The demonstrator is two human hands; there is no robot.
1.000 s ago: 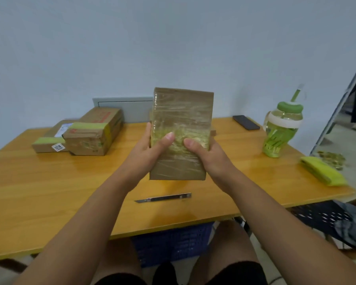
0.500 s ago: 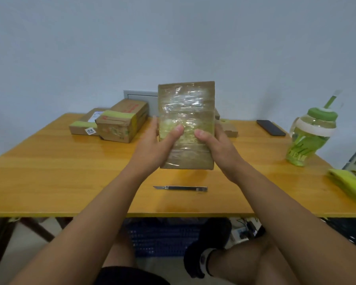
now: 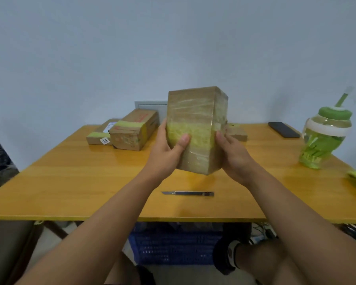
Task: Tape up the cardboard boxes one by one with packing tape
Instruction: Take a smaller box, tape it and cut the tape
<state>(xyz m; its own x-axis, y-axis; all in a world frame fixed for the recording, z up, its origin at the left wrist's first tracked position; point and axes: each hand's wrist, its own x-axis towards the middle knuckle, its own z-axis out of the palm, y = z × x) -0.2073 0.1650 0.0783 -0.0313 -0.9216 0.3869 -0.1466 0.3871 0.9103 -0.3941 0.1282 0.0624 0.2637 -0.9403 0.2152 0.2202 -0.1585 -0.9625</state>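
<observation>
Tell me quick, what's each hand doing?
Left hand: holding the box, thumb on its front.
Right hand: holding the same box at its right side.

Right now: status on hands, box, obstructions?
Left hand and right hand grip taped box, held upright above table. Utility knife on table below box. Nothing blocking.

box (image 3: pixel 195 128) above table (image 3: pixel 70 182), knife (image 3: pixel 188 193) below, bottle (image 3: pixel 323 138) right
</observation>
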